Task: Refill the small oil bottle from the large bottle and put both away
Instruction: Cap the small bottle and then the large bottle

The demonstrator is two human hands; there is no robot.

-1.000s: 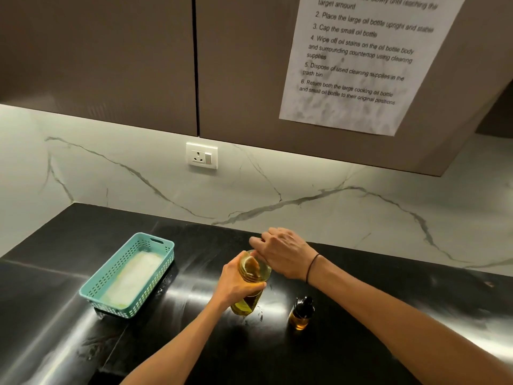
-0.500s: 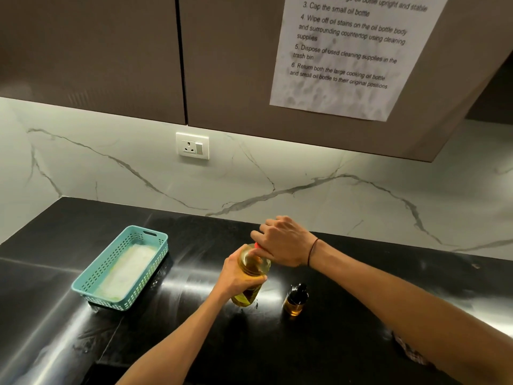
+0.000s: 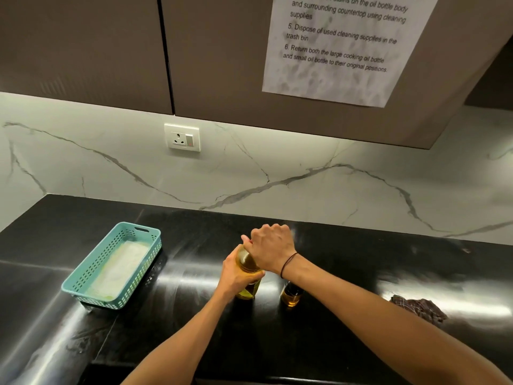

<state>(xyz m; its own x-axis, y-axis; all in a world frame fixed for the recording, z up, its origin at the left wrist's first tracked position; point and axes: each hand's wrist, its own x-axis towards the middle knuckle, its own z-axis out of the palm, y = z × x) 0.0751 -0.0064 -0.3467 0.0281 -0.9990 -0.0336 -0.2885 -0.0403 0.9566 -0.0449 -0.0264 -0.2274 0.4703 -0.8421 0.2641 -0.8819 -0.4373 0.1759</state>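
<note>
While the large oil bottle (image 3: pixel 248 276) stands upright on the black desk (image 3: pixel 347 343), the left hand (image 3: pixel 236 276) is wrapped around its body and the right hand (image 3: pixel 273 250) is closed over its top, where a sliver of red shows. Whether the cap is being loosened or tightened cannot be told. The small oil bottle (image 3: pixel 291 295), dark-capped and holding amber oil, stands just beside it to the right, partly under the right wrist. To turn the cap well, the left hand should likely keep the bottle flat and steady, so that nothing tips toward the small bottle. A teal basket (image 3: pixel 83 286) sits well apart on the left; a crumpled cloth (image 3: pixel 419 308) lies on the right.
</note>
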